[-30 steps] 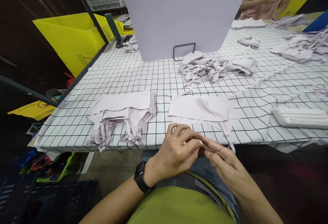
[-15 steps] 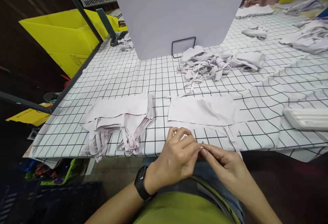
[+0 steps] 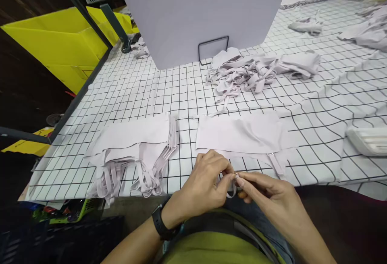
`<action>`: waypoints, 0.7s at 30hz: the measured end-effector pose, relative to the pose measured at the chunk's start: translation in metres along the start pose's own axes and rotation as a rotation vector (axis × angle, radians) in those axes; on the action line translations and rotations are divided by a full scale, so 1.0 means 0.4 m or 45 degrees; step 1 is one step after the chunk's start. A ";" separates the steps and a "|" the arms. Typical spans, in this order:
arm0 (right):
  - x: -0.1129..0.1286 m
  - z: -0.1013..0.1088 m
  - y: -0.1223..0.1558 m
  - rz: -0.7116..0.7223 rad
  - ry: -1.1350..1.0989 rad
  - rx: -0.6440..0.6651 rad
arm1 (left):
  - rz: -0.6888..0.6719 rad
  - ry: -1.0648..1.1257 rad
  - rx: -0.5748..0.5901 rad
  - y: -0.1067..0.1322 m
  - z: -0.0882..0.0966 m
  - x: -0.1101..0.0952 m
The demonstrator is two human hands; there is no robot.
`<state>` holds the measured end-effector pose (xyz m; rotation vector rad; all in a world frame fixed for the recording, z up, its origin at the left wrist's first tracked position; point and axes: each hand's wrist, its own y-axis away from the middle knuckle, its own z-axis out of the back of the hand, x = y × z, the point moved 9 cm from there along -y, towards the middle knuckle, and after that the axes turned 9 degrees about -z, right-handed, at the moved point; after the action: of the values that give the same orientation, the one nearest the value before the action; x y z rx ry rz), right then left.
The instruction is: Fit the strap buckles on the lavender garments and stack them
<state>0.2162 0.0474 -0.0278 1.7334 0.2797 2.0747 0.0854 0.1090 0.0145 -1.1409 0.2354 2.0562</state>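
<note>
My left hand (image 3: 207,181), with a black watch on its wrist, pinches a thin pale fabric strap (image 3: 232,192) at the table's front edge. Fingertip to fingertip with it, my right hand (image 3: 269,193) is closed on the same strap, near a small light piece too tiny to make out. A short loop of the strap hangs below the fingers. Just beyond my hands lies a flat pale fabric piece (image 3: 232,133), with a short strap (image 3: 275,163) at its lower right. To the left, a neat stack of similar pieces (image 3: 133,135) has looped straps dangling toward the edge.
A tangled pile of pale straps and fabric (image 3: 250,72) lies further back, before a large grey panel (image 3: 199,14). A white plastic object (image 3: 369,141) sits at the right. Yellow boxes (image 3: 57,46) stand left of the table, beside a dark metal frame. The tablecloth (image 3: 178,88) is checked.
My left fingers have gone from raised and curled to a lower pinch by the right fingertips, and the strap loop now shows below. The whole view has shifted slightly.
</note>
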 end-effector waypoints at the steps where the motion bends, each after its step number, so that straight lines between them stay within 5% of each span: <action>1: -0.012 -0.003 -0.004 -0.079 -0.068 -0.002 | 0.016 0.004 0.042 -0.007 -0.002 0.007; 6: -0.026 0.003 -0.035 -0.207 -0.222 -0.064 | -0.094 -0.051 0.107 -0.046 -0.010 0.035; 13: -0.078 0.004 -0.085 -0.536 -0.709 -0.054 | -0.206 -0.711 0.140 -0.098 -0.048 0.091; 21: -0.063 -0.023 -0.123 -0.625 -0.856 -0.094 | -0.265 -0.439 -0.232 -0.109 -0.007 0.090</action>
<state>0.2201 0.0813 -0.0723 1.9553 0.3626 1.0803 0.1061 0.1569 -0.0071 -0.8540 -0.2341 2.0745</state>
